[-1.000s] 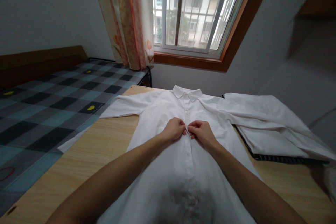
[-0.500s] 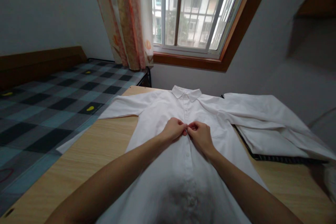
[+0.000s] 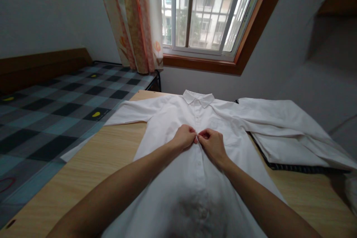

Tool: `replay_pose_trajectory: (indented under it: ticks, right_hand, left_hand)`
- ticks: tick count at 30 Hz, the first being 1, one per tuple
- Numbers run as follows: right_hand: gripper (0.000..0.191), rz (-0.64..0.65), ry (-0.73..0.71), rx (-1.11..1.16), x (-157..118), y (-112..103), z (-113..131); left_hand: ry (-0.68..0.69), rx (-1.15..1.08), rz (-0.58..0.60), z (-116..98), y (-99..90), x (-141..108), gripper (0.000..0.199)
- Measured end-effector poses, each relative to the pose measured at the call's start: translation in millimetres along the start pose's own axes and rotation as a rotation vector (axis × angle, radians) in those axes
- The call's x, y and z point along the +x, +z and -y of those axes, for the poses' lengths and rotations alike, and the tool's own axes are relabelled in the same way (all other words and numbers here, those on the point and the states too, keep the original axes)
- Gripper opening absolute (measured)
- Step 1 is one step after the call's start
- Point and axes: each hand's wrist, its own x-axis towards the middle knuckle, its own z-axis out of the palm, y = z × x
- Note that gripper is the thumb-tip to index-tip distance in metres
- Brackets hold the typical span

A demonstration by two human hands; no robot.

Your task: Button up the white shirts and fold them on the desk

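The white shirt (image 3: 158, 130) lies on the wooden surface (image 3: 117, 143), its collar (image 3: 205, 100) pointing to twelve o'clock. The left hand (image 3: 184, 137) and the right hand (image 3: 214, 144) pinch its button strip (image 3: 199, 169) with their fingers. A checked bed (image 3: 55, 119) is at nine o'clock.

This looks like a bedroom in a home: a bed (image 3: 67, 108) with a checked covering stands left of the fingers (image 3: 205, 132), a flowered curtain (image 3: 138, 26) hangs beyond them to the left, and ahead of them a barred window (image 3: 202, 52) faces a multi-storey building (image 3: 214, 12).
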Motion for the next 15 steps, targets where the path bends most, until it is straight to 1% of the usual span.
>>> replay_pose_trajectory:
  ticks: [3, 5, 6, 8, 10, 12, 15]
  right_hand:
    - [0.013, 0.056, 0.140, 0.197, 2, 1, -5]
    - [0.015, 0.117, 0.237, 0.341, 5, 2, -11]
    - [0.015, 0.143, 0.264, 0.385, 6, 2, -14]
    - [0.017, 0.186, 0.279, 0.417, 9, 2, -18]
    - [0.018, 0.238, 0.281, 0.421, 11, 1, -21]
    - [0.018, 0.263, 0.273, 0.408, 11, -1, -20]
    - [0.017, 0.223, 0.241, 0.359, 10, -3, -15]
  left_hand:
    - [0.080, 0.115, -0.005, -4, -0.5, -3, 0.019]
    - [0.158, 0.225, -0.033, -7, -0.7, -7, 0.022]
    - [0.193, 0.288, -0.049, -8, -0.8, -9, 0.022]
    - [0.234, 0.413, -0.069, -9, -1.1, -11, 0.022]
    - [0.238, 0.494, -0.061, -9, -1.7, -12, 0.023]
    - [0.246, 0.501, -0.039, -8, -2.8, -11, 0.024]
    - [0.269, 0.442, -0.018, -6, -4.2, -10, 0.024]
